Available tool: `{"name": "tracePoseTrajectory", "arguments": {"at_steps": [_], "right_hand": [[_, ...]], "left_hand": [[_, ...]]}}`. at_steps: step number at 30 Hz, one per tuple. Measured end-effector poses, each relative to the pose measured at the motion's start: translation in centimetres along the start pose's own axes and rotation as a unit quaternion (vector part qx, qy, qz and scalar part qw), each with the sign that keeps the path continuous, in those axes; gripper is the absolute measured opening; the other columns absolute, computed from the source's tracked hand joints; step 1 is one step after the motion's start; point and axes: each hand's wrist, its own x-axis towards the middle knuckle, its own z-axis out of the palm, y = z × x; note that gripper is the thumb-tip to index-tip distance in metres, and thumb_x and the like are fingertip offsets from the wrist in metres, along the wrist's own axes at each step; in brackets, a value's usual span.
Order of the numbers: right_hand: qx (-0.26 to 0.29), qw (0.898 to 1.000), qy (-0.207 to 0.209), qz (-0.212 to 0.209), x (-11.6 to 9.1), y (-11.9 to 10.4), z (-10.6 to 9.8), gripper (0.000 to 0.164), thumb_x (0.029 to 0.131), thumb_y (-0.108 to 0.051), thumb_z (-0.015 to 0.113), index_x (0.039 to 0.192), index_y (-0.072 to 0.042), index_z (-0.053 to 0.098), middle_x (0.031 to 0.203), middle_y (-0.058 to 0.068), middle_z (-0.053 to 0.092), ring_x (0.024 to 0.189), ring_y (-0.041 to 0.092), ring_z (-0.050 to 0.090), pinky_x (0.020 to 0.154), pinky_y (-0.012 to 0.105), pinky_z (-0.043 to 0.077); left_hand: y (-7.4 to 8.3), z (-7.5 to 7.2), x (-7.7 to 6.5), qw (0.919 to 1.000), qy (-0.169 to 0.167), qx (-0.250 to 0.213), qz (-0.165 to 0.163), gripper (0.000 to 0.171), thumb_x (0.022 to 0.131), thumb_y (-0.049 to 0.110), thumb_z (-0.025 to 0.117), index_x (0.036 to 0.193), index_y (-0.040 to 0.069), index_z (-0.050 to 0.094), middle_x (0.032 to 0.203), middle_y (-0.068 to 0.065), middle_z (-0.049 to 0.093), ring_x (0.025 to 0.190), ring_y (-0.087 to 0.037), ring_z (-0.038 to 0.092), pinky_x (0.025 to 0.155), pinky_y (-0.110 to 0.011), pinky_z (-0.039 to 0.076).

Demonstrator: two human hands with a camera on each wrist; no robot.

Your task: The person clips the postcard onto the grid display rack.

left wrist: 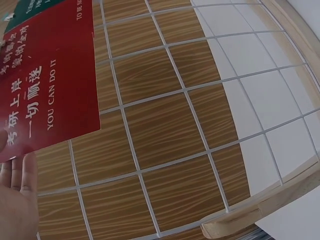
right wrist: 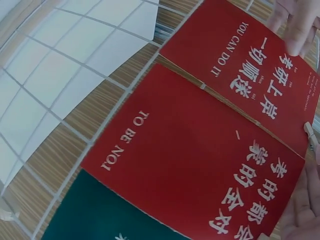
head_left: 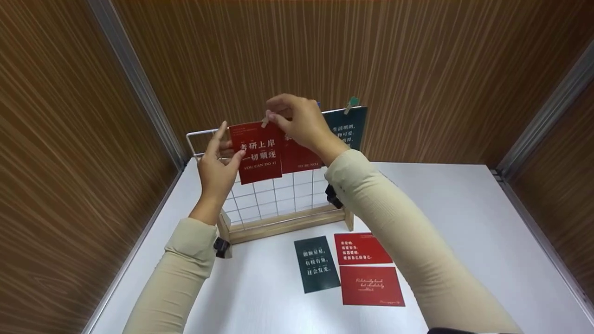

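My left hand point(head_left: 216, 169) pinches the left edge of a red card point(head_left: 257, 174) with white lettering, thumb in front and other fingers behind. This card lies against the top of a white wire grid rack point(head_left: 264, 197). At its upper right corner, my right hand point(head_left: 306, 123) pinches a small wooden clothespin point(right wrist: 311, 134) between thumb and fingers. A second red card point(right wrist: 195, 155) hangs just to the right, partly covered by my right hand in the head view. Beyond it hangs a dark green card point(head_left: 357, 127), held by a clothespin with a green top point(head_left: 351, 104).
The rack stands on a wooden base point(head_left: 287, 222) on a white table point(head_left: 260, 287). In front lie a dark green card point(head_left: 317, 278), a red card point(head_left: 364, 250) and another red card point(head_left: 371, 290). Wood-grain panels point(head_left: 394, 55) enclose the back and sides.
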Motion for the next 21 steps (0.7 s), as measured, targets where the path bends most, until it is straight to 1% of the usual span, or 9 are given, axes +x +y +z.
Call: {"name": "tracePoseTrajectory", "arguments": {"at_steps": [5, 9, 11, 16, 21], "right_hand": [[0.007, 0.997, 0.028, -0.069, -0.7, 0.6, -0.1, 0.036, 0.093, -0.025, 0.063, 0.126, -0.011, 0.060, 0.117, -0.001, 0.065, 0.102, 0.004, 0.061, 0.090, 0.019, 0.045], [0.015, 0.994, 0.044, -0.100, -1.1, 1.2, -0.5, 0.042, 0.093, -0.028, 0.063, 0.131, -0.012, 0.056, 0.125, 0.001, 0.061, 0.111, 0.006, 0.057, 0.096, 0.022, 0.042], [0.017, 0.993, 0.049, -0.107, -1.3, 1.6, -0.7, 0.045, 0.092, -0.029, 0.064, 0.133, -0.013, 0.054, 0.129, 0.001, 0.059, 0.116, 0.007, 0.054, 0.098, 0.024, 0.041], [0.020, 0.988, 0.057, -0.142, -1.8, 2.5, -1.2, 0.051, 0.092, -0.031, 0.063, 0.138, -0.012, 0.050, 0.133, 0.002, 0.055, 0.118, 0.008, 0.052, 0.100, 0.028, 0.039], [0.013, 0.981, 0.055, -0.187, -2.6, 3.4, -1.6, 0.057, 0.092, -0.031, 0.063, 0.140, -0.009, 0.044, 0.138, 0.006, 0.051, 0.121, 0.009, 0.048, 0.102, 0.032, 0.037]], "left_hand": [[-0.3, -0.3, -0.4, 0.9994, 0.027, -0.013, 0.014, 0.059, 0.085, 0.006, 0.072, 0.139, 0.008, 0.048, 0.103, -0.008, 0.067, 0.090, -0.017, 0.064, 0.073, -0.030, 0.055], [-0.5, -0.5, -0.8, 0.9989, 0.037, -0.022, 0.019, 0.058, 0.085, 0.011, 0.072, 0.137, 0.007, 0.049, 0.107, -0.008, 0.065, 0.093, -0.016, 0.063, 0.073, -0.027, 0.054], [-0.5, -0.5, -1.0, 0.9988, 0.037, -0.025, 0.023, 0.057, 0.085, 0.013, 0.073, 0.137, 0.007, 0.048, 0.109, -0.009, 0.065, 0.096, -0.016, 0.062, 0.073, -0.027, 0.054], [-0.4, -0.5, -1.5, 0.9984, 0.028, -0.032, 0.036, 0.057, 0.086, 0.016, 0.072, 0.137, 0.008, 0.048, 0.114, -0.009, 0.063, 0.100, -0.018, 0.060, 0.074, -0.033, 0.054], [-0.4, -0.4, -2.1, 0.9981, 0.023, -0.035, 0.045, 0.058, 0.084, 0.017, 0.073, 0.137, 0.006, 0.048, 0.118, -0.009, 0.060, 0.105, -0.018, 0.057, 0.077, -0.043, 0.052]]}}
